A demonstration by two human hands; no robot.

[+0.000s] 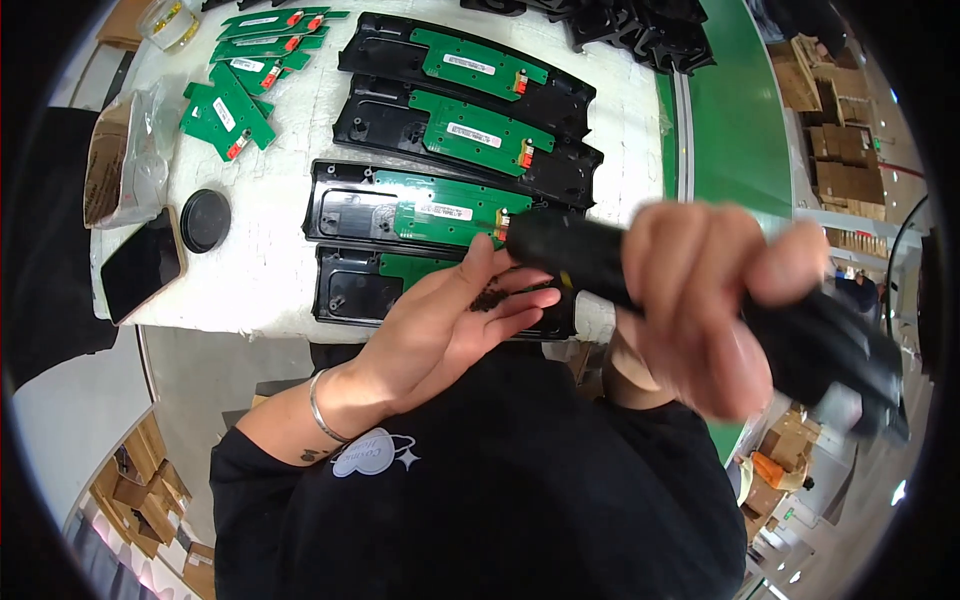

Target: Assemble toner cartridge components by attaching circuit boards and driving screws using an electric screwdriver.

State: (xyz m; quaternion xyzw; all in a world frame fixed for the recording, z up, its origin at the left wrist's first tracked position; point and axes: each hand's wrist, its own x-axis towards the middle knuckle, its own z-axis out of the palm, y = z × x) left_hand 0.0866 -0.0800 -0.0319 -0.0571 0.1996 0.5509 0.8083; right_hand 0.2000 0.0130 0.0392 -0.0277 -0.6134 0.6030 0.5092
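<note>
My right hand (710, 290), smeared by motion, is wrapped round a thick black power screwdriver (570, 245). The tool slants across the right side, its front end above my left fingertips. My left hand (430, 325) is cupped with the palm up and the fingers stretched out. Small dark screws (488, 297) lie in it near the fingers. Beneath the hands is a black plastic housing (345, 290) with a green circuit board (400, 265), partly hidden by my left hand. Just beyond it lies another housing (335, 212) with its board (430, 210); the tool's front end overlaps its right part.
Two more black housings with boards (470, 65) lie farther back. Loose green boards (225, 115) with red-and-white connectors are piled at the far left, near a clear tub (168, 28). A phone (145, 265), round black lid (206, 220) and carton (105, 180) sit left. Black parts (640, 35) are heaped far right.
</note>
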